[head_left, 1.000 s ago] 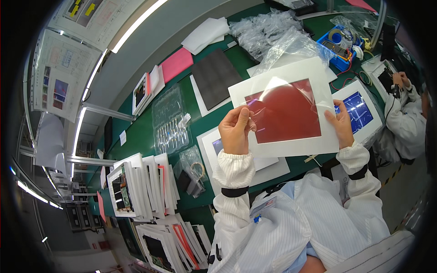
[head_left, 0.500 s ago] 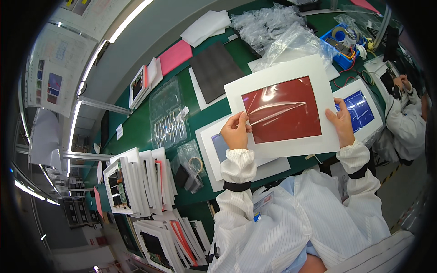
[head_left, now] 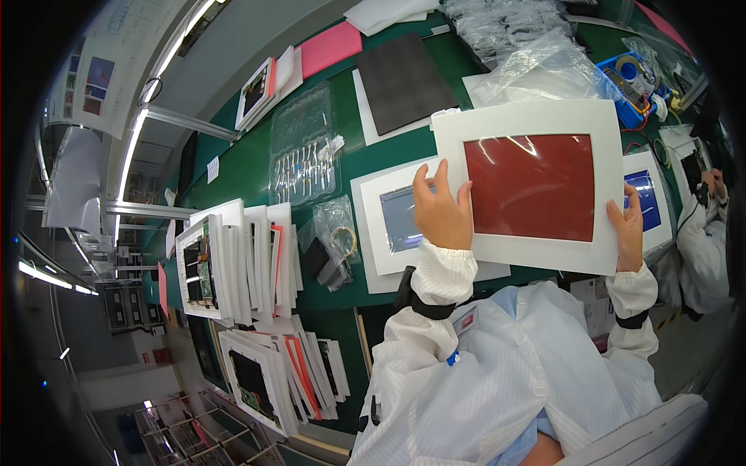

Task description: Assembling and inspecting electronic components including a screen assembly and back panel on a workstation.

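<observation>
We are pinching the white-framed red panel (head_left: 533, 186) at both side edges, left hand (head_left: 441, 211) and right hand (head_left: 628, 233). Held above the green bench (head_left: 256, 163), it could slip and fall if either grip loosens.

We're on an electronics assembly line, inside a factory.
We see a long green workbench (head_left: 256, 159) under strip lights (head_left: 124, 167), racks of framed display panels (head_left: 233, 260) standing on edge, bagged parts (head_left: 305, 147) laid out, and a co-worker (head_left: 699, 233) in the same white cleanroom coat further along the bench.
</observation>
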The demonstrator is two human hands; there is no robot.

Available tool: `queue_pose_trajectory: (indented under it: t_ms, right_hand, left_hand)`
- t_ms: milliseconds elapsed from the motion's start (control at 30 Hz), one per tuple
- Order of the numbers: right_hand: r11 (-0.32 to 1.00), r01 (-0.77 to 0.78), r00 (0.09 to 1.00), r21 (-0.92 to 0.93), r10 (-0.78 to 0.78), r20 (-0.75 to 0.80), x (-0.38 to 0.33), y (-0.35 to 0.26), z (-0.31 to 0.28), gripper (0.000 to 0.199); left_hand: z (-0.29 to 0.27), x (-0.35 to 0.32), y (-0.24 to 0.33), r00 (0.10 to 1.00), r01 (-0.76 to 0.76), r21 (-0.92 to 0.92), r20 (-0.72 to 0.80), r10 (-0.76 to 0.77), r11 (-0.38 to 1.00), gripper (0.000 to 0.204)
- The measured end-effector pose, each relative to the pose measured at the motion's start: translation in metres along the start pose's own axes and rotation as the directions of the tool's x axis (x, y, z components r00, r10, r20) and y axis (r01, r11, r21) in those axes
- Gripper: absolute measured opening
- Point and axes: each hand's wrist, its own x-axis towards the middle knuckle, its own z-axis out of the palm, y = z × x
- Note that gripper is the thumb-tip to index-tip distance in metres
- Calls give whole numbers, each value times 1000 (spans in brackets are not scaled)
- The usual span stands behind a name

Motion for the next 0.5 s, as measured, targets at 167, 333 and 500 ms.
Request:
queue_pose_trajectory:
  t_ms: [167, 333, 500]
  right_hand:
    - [1000, 8, 1000, 19, -9, 27, -9, 1, 4, 37]
    - [999, -2, 999, 33, 1, 46, -15, 0, 14, 39]
    - [999, -44, 997, 9, 44, 61, -19, 2, 10, 37]
  left_hand:
    - [17, -29, 62, 913, -356, -320, 80, 399, 878, 59]
    - [32, -51, 82, 765, -429, -324, 366, 530, 843, 71]
    - [39, -39, 52, 906, -257, -99, 321, 276, 961, 68]
